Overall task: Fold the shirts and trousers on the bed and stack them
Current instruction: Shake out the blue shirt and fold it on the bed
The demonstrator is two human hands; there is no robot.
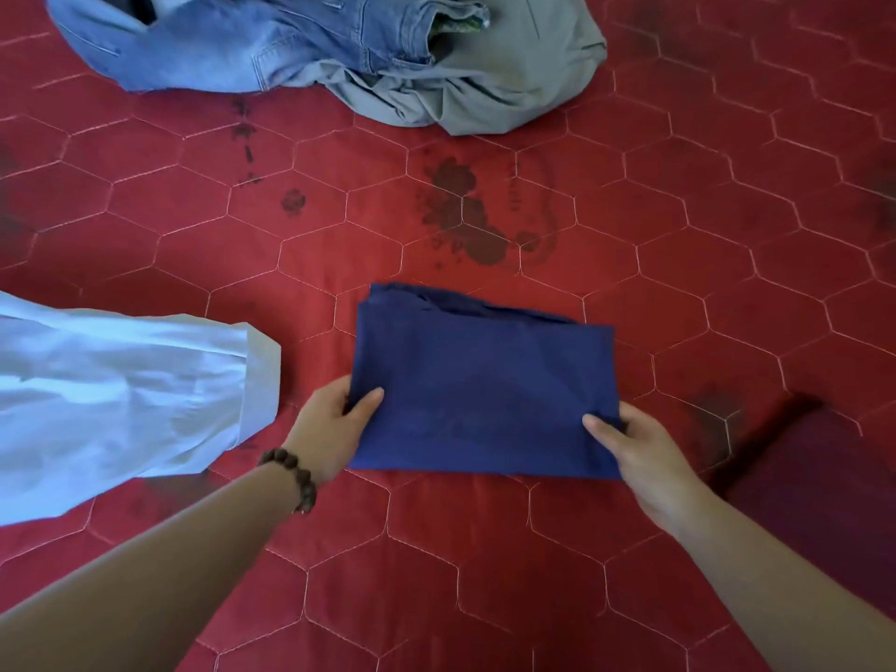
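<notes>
- The two bare forearms reach in from the bottom edge, the left wrist ringed by a dark bead bracelet point(290, 479), over the red quilted bed cover point(436, 550) with its hexagon stitching.
- The left hand point(329, 431) pinches the near left corner of the folded navy garment point(485, 385): thumb on top, fingers tucked beneath the edge.
- The right hand point(635, 453) does the same at the near right corner, thumb lying on the cloth, the other fingers hidden under it.
- Both hands are thus closed on the fabric, not spread flat; how tightly cannot be judged.
- The navy garment lies in the middle of the bed as a neat rectangle, several layers showing at its far edge.
- The step in hand looks like finishing or lifting this fold. To do it well, keep both corners level, hold all the layers together so none slips out, and set it down square.
- A pale folded piece point(121, 395) lies just to the left, apart from the navy one; it seems the likely place to stack.
- Blue jeans point(252, 46) and a grey-green garment point(485, 84) lie crumpled at the far side, not yet folded.
</notes>
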